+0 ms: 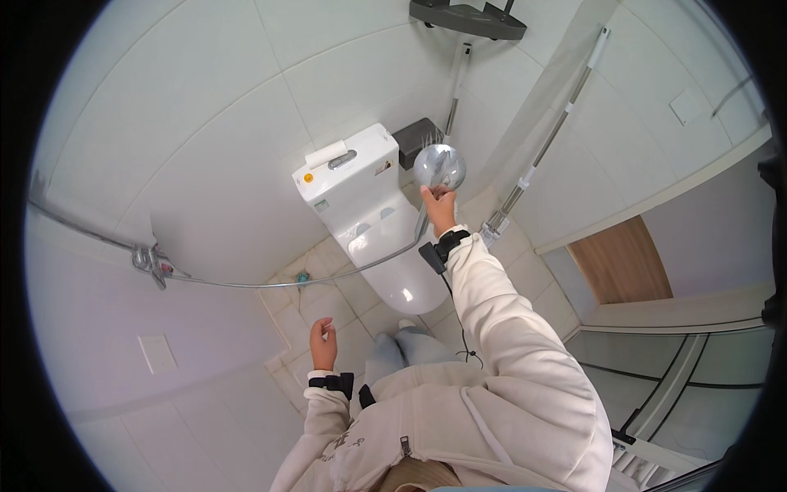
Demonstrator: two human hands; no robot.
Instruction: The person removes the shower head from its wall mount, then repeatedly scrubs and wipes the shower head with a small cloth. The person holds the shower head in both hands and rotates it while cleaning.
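Note:
My right hand (440, 209) grips a round chrome shower head (440, 166) by its handle, up beside the toilet tank. Thin jets of water appear to leave its far side. From the handle a metal shower hose (332, 277) sags leftward across the view to a chrome mixer tap (147, 261) on the wall. Beneath the hose stands a white one-piece toilet (403, 258) with its lid down. My left hand (323, 343) holds nothing and hangs over the floor tiles, its fingers loosely curled and the thumb apart.
On the tank lie a white roll (326, 154) and a yellow-orange disc (308, 178). A dark bin (418, 138) sits behind it. Long-handled tools, one a mop-like pole (556, 126), lean at right. A grey corner shelf (467, 19) juts out above. Glass door panels (639, 363) stand lower right.

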